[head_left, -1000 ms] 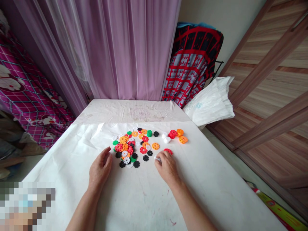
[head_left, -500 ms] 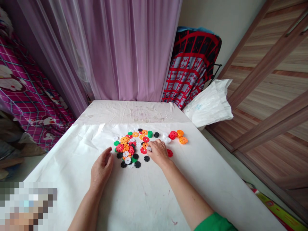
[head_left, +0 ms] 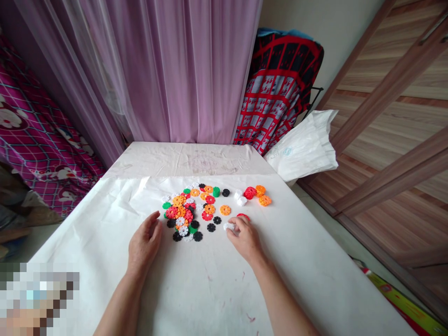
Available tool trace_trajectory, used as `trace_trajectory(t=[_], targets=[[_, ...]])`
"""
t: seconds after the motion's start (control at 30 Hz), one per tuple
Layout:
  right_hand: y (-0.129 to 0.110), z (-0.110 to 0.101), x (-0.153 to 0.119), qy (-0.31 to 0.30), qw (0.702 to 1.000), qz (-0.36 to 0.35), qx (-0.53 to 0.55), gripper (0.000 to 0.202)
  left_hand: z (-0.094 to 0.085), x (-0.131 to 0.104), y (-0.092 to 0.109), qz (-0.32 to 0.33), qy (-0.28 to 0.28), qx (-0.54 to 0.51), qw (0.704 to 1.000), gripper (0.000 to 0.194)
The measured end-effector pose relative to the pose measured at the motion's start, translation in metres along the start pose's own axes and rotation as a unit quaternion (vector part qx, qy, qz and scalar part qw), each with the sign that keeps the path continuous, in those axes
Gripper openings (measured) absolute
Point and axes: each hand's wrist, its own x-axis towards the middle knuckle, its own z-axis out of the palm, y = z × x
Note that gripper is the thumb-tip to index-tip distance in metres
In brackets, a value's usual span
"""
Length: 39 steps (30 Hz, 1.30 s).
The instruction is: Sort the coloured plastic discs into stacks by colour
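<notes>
My right hand [head_left: 244,235] pinches a white notched plastic disc [head_left: 228,226] between thumb and fingers, low over the table. Just beyond those fingers lies a red disc [head_left: 243,216], partly covered by them. My left hand [head_left: 144,240] rests on the tabletop left of the mixed pile, holding nothing, its fingers loosely bent and thumb apart. Between the hands spreads a heap of flower-like notched discs [head_left: 180,211] in red, orange, white, green and black. An orange disc [head_left: 225,210] and two black discs [head_left: 211,227] lie between the heap and my right hand.
Small single-colour groups stand at the back right: white discs [head_left: 241,200], red discs [head_left: 249,192] and orange discs [head_left: 265,200]. A white cloth covers the table [head_left: 196,289]. A white bag [head_left: 303,147] stands at its right edge; a purple curtain [head_left: 185,70] hangs behind.
My right hand has moved right and toward me with the white disc, away from the heap. An orange disc and a black disc it covered now show. My left hand stays nearly still.
</notes>
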Motion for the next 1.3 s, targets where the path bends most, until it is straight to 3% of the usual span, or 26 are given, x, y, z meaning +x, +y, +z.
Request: trace_trajectory(t=[0.4, 0.63, 0.87, 1.03, 1.2, 1.3], targets=[[-0.002, 0.002, -0.001, -0.036, 0.998, 0.007, -0.050, 0.021, -0.001, 0.000, 0.002, 0.001, 0.002, 0.001, 1.000, 0.043], [0.006, -0.001, 0.002, -0.060, 0.997, -0.014, -0.047, 0.013, -0.002, 0.000, 0.006, -0.007, -0.005, -0.003, 1.000, 0.043], [0.006, -0.002, 0.000, -0.041, 0.998, -0.023, -0.046, 0.013, -0.001, -0.001, 0.005, 0.001, 0.005, -0.003, 1.000, 0.043], [-0.026, 0.001, 0.001, -0.010, 0.996, -0.057, -0.071, 0.006, 0.002, -0.001, 0.002, 0.008, 0.010, -0.010, 1.000, 0.042], [-0.082, 0.032, 0.007, -0.085, 0.984, -0.151, -0.034, 0.012, 0.003, 0.000, 0.001, 0.008, 0.009, -0.026, 1.000, 0.041], [-0.101, 0.052, 0.011, -0.116, 0.979, -0.159, -0.051, 0.018, 0.002, -0.001, 0.002, 0.005, 0.002, -0.033, 0.999, 0.042]])
